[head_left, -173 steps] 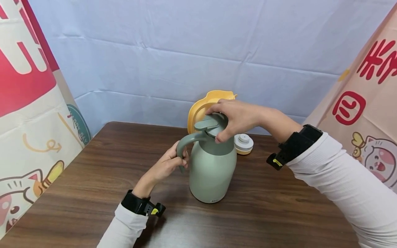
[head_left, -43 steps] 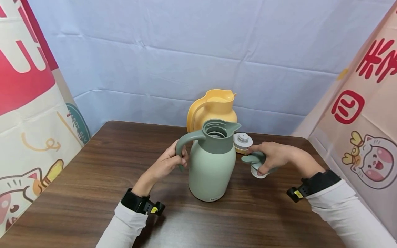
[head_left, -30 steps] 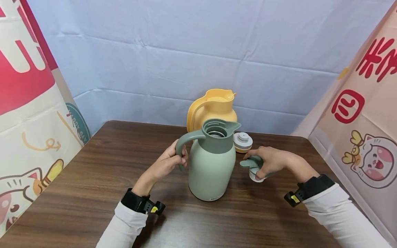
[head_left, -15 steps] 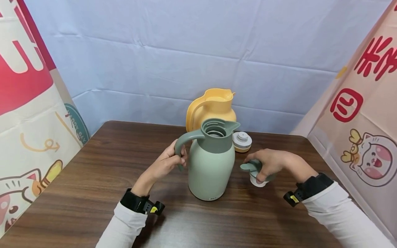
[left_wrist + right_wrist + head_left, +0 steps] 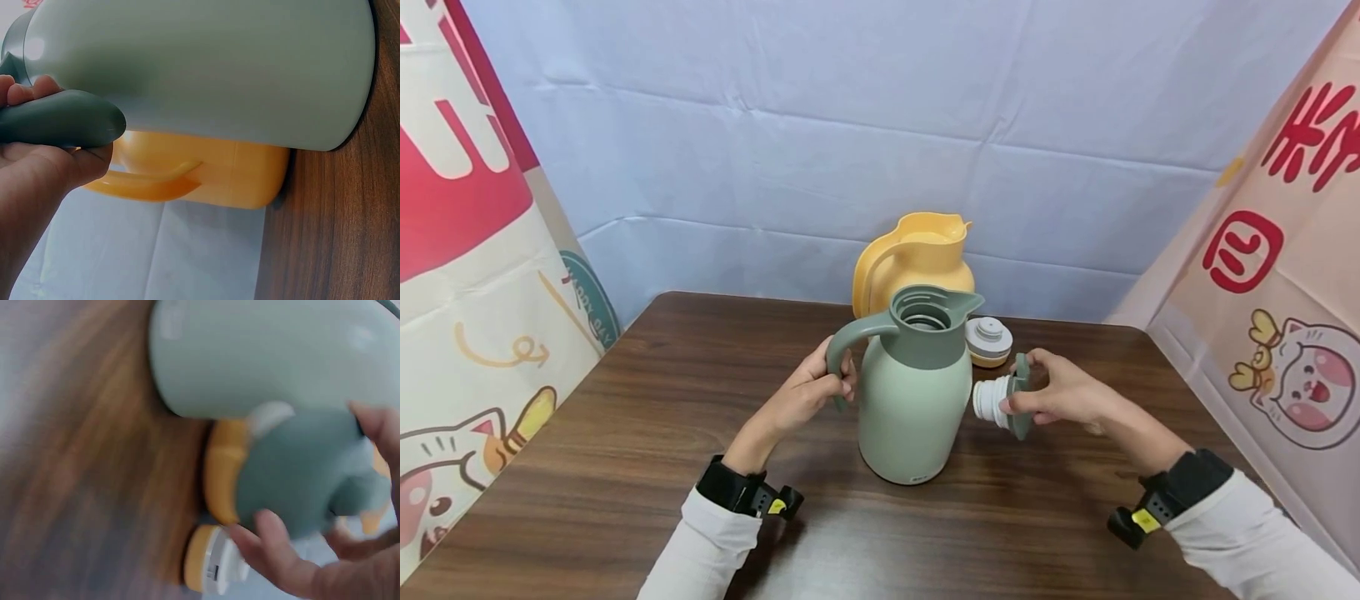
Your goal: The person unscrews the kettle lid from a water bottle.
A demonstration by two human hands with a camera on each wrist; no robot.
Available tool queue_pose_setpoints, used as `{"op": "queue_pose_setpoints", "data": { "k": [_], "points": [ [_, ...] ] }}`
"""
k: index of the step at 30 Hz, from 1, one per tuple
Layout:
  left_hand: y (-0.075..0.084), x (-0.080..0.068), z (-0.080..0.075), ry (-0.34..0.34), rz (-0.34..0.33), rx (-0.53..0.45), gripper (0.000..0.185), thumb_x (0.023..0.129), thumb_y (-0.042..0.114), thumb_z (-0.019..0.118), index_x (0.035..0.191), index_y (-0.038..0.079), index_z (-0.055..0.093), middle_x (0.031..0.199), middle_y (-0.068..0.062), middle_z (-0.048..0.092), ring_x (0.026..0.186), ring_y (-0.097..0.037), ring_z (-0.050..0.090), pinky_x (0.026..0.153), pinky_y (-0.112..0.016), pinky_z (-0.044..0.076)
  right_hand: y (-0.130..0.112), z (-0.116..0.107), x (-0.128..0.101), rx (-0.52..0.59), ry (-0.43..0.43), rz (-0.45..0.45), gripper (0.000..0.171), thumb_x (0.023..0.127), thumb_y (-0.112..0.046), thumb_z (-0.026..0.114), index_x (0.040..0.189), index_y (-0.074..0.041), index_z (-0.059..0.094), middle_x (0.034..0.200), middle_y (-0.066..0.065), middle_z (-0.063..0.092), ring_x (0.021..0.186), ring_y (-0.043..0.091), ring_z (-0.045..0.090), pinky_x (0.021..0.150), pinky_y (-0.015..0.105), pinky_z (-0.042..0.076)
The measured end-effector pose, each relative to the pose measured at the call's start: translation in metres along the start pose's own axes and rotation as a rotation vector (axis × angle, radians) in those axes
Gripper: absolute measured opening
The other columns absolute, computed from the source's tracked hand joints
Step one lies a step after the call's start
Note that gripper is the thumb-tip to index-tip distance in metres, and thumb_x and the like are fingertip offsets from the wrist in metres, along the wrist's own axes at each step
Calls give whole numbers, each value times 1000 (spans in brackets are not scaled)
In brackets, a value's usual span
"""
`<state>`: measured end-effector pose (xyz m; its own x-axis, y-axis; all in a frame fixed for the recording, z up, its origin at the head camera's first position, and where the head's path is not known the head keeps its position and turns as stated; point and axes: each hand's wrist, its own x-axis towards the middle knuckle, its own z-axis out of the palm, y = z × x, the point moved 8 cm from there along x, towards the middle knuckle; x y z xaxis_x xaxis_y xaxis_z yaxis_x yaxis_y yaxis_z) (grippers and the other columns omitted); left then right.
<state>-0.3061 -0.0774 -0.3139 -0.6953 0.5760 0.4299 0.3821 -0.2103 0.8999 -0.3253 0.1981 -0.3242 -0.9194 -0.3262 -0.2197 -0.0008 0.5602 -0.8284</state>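
A pale green jug [image 5: 913, 400] stands uncapped in the middle of the brown table [image 5: 625, 433]. My left hand [image 5: 811, 390] grips its dark green handle [image 5: 850, 340]; the handle [image 5: 59, 119] and jug body [image 5: 206, 69] fill the left wrist view. My right hand [image 5: 1060, 393] holds the green lid [image 5: 1011, 398] just right of the jug, turned on its side with its white plug pointing at the jug. The right wrist view is blurred and shows the lid [image 5: 300, 469] in my fingers.
A yellow jug [image 5: 917, 258] without its lid stands behind the green one at the table's far edge. Its yellow-and-white lid [image 5: 988, 342] lies beside it. Cloth panels close off the left, back and right sides.
Earlier my right hand twisted the lid off the green jug and lowered it to the right. In the last half second it tipped the lid onto its side, plug toward the jug.
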Motion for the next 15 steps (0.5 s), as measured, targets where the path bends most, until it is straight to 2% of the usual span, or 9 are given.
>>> {"op": "queue_pose_setpoints", "data": {
  "k": [5, 8, 11, 15],
  "points": [
    [-2, 0, 1, 6, -2, -1, 8, 88, 0, 35, 93, 5, 31, 82, -18, 35, 72, -29, 38, 65, -37, 34, 1, -10, -13, -133, 312, -134, 64, 74, -26, 79, 117, 4, 40, 104, 20, 52, 86, 27, 58, 65, 37, 50],
    [-2, 0, 1, 8, 3, 4, 8, 88, -1, 36, 92, 5, 32, 82, -18, 35, 71, -29, 38, 64, -37, 34, 2, -12, -21, -201, 438, -190, 64, 74, -29, 79, 117, 2, 44, 103, 17, 54, 92, 31, 56, 68, 36, 47],
    [-1, 0, 0, 9, 8, 6, 8, 87, 0, 36, 93, 2, 31, 82, -18, 36, 71, -29, 38, 64, -37, 35, 7, -12, -28, -164, 521, -216, 63, 76, -26, 78, 120, 2, 43, 106, 17, 52, 96, 32, 55, 72, 31, 46],
    [0, 0, -1, 10, 11, 13, 9, 87, 1, 36, 94, -1, 30, 82, -18, 36, 71, -30, 38, 64, -38, 35, 16, -13, -34, -94, 621, -219, 66, 76, -20, 78, 123, 5, 38, 112, 18, 47, 90, 20, 54, 69, 17, 45]
  ]
}}
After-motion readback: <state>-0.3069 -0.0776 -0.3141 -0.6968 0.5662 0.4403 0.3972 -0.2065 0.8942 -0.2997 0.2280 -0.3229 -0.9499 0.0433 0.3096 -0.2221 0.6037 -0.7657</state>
